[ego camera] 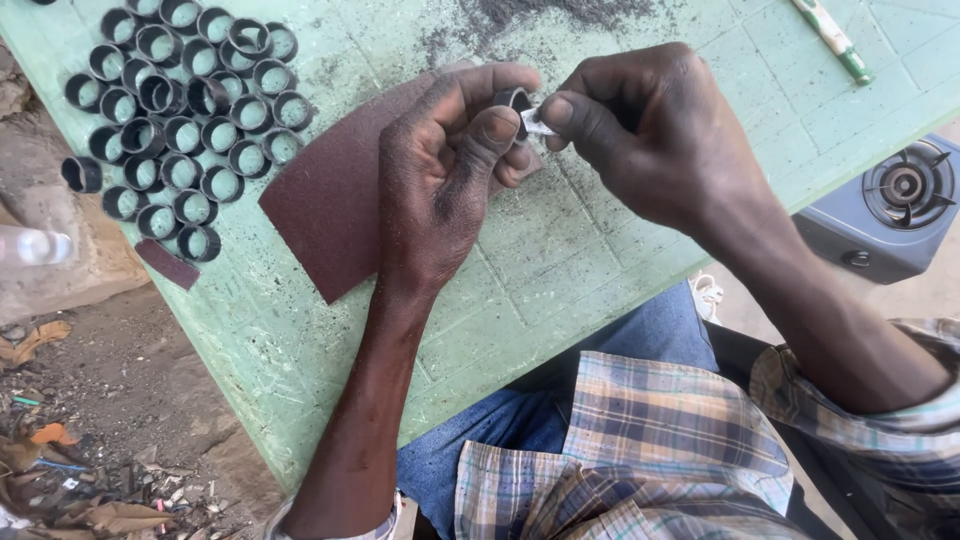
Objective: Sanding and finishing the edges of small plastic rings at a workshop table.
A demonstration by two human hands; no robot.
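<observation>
Left hand: left hand [440,180] is curled over the middle of the green board, thumb and forefinger pinching a small black ring [514,99] at the fingertips.
Right hand: right hand [650,135] comes in from the right, thumb and forefinger pressed together on a small pale scrap [537,123] — what the scrap is made of cannot be told — and holds it against the ring.
Ring in hand: short dark ring, held just above the board, between the two hands, its open end turned partly toward the camera.
Work surface: pale green board [560,270] scored with a grid of squares, dusted with dark filings, thickest at the far edge [540,15].
Sandpaper: large reddish-brown sheet of sandpaper [330,200] lies flat on the board, partly under the left hand; a small strip of the same colour [167,264] lies near the left edge, apart from the sheet.
Ring pile: cluster of black rings [180,110] stands at the far left of the board, most upright with the open end up, packed touching one another; one ring [82,174] lies on its side at the left edge.
Far right: green and white pen-like tool [832,38] lies on the board, well apart from the hands.
Off the board: blue-grey single-burner stove [890,210] sits to the right, lower than the board.
Person: blue jeans [560,400] and a plaid shirt [650,450] show at the near edge.
Ground: bare earth with litter [90,440] at the near left.
</observation>
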